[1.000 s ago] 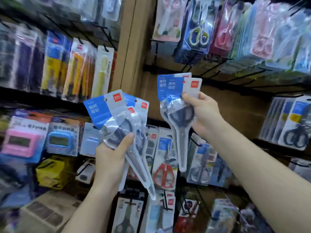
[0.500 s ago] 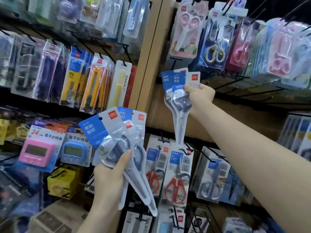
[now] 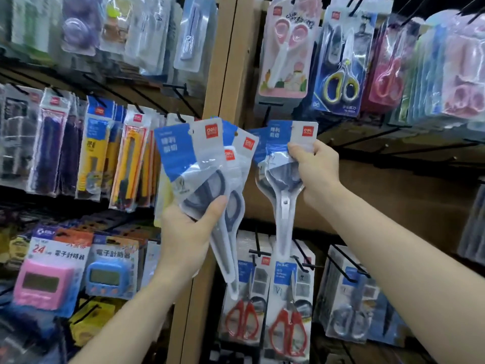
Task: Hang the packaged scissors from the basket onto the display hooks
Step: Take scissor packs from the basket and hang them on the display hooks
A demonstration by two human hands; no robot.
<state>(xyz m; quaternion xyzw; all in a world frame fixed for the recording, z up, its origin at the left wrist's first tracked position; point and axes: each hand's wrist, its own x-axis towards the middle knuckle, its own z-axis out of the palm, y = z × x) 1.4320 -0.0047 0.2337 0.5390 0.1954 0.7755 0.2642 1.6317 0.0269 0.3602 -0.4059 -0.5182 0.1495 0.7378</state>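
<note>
My left hand [image 3: 187,233] grips a fanned bunch of packaged scissors [image 3: 207,164], clear pouches with blue and white header cards and dark handles. My right hand [image 3: 316,170] pinches two or three more of the same packs [image 3: 284,179] just under their header cards, blades hanging down. These packs are held up in front of the wooden display panel, with a bare black display hook [image 3: 267,112] just above their headers. The basket is out of view.
A wooden post [image 3: 228,61] divides two hook walls. Utility knives [image 3: 131,158] and timers [image 3: 47,282] hang on the left. Pink scissors [image 3: 286,48], yellow-handled scissors [image 3: 341,64] and red-handled scissors [image 3: 286,319] hang on the right. Several bare black hooks [image 3: 393,145] jut out at right.
My left hand has risen with its bunch of packs, close beside the right-hand packs. My right hand has come back from its reach and now holds its packs lower, under the bare hook.
</note>
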